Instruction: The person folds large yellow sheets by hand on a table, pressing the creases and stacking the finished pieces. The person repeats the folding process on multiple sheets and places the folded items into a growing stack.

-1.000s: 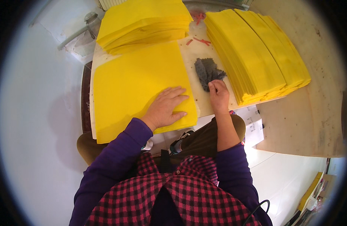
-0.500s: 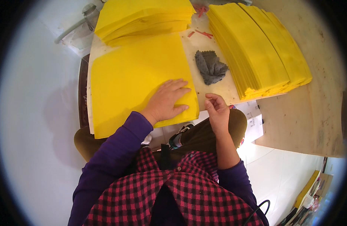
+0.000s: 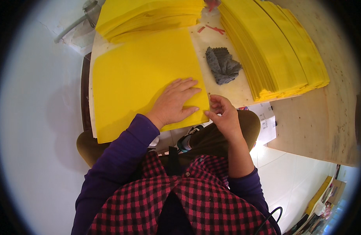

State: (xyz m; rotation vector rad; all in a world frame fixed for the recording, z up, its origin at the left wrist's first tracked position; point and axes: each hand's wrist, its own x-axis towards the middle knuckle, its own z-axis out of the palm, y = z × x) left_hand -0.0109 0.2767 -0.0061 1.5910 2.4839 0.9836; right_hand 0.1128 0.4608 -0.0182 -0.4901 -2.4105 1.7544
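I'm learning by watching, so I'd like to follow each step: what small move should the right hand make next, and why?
I'd probably close the right hand gently on the near right corner of the yellow sheet: its thumb and fingers are parted right by that corner, and the left hand lies flat on the sheet, which should steady it.

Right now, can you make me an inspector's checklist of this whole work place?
Surface: pale, flat wooden tabletop, speckled.
Work things: flat, yellow, cloth-like sheets; thick yellow stack behind; long yellow stacks on the right.
Clutter: crumpled, dark-grey, zigzag-edged cloth; thin red strips.
Hands: bare left hand flat on the sheets; bare right hand at their near right corner, grip unclear.
Cables: thin black cord by the purple right sleeve.
Surroundings: shiny white tiled floor; big pale wooden panel.
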